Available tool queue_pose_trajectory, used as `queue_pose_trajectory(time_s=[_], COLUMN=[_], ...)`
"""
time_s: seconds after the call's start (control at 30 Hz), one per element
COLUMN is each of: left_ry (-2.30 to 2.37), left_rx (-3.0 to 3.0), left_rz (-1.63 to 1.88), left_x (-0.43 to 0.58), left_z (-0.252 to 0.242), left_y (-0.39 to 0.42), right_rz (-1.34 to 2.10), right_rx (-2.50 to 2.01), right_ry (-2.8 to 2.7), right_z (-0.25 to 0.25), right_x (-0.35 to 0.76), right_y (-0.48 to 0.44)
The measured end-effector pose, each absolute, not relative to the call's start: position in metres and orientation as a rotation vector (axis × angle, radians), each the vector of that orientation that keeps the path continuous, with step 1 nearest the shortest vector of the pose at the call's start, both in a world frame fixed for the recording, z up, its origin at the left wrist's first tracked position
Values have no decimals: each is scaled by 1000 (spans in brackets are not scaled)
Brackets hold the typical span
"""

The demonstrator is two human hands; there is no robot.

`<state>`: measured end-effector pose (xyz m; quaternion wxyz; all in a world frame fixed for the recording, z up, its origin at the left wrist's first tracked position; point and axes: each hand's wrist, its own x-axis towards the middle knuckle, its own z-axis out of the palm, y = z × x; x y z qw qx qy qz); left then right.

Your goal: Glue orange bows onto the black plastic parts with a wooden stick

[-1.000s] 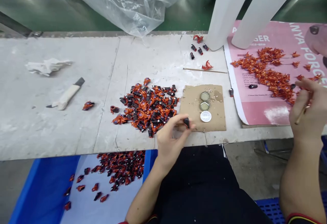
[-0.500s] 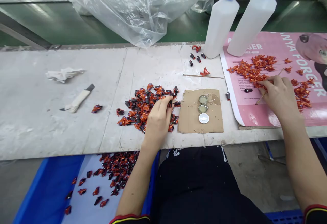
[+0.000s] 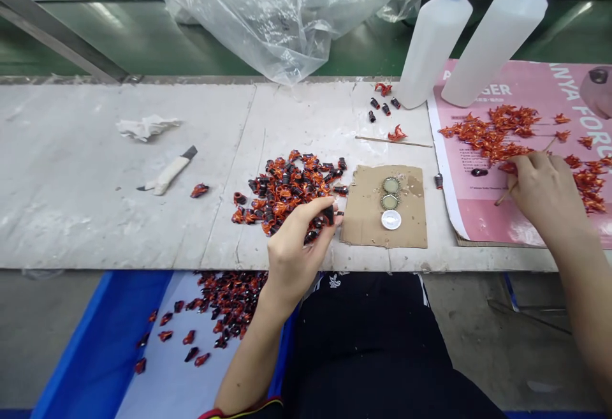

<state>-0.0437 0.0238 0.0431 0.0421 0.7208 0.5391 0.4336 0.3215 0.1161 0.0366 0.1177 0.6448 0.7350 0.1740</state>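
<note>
My left hand point(image 3: 299, 247) pinches a small black plastic part point(image 3: 327, 214) between thumb and fingers. It is at the right edge of a pile of small black-and-orange pieces point(image 3: 287, 183). A square of brown cardboard point(image 3: 354, 215) lies just right of it, bearing two bottle caps point(image 3: 391, 194) and a white round cap point(image 3: 391, 220). My right hand point(image 3: 547, 192) has its fingers closed around a thin wooden stick point(image 3: 502, 197), over the pink printed sheet point(image 3: 478, 215). Its fingertips are at a heap of orange spiky pieces point(image 3: 497, 141); whether they also grip one is hidden.
Two white squeeze bottles point(image 3: 435, 43) with blue tops stand at the back right. A wrapped blade point(image 3: 169, 173) and crumpled tissue point(image 3: 148, 127) lie left. Another stick point(image 3: 392, 141) rests behind the cardboard. Below the table edge is a blue bin point(image 3: 81, 349) with finished-looking pieces point(image 3: 234, 304).
My left hand has drawn toward me and turned, the black part still in its fingers. My right hand stays by the orange heap with the stick. The view has shifted slightly.
</note>
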Motion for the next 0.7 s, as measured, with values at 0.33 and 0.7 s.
queue_pose_trajectory(time_s=[0.33,0.7], left_ry=[1591,1580], left_rx=[2158,2147], left_rz=[1276,1245], left_x=[-47,-43], left_z=[40,33], left_y=[-1,-6], right_rz=[618,285], right_rx=[1893,2119], right_ry=[2202,2720], right_z=[37,20], right_x=[332,329], right_y=[122,104])
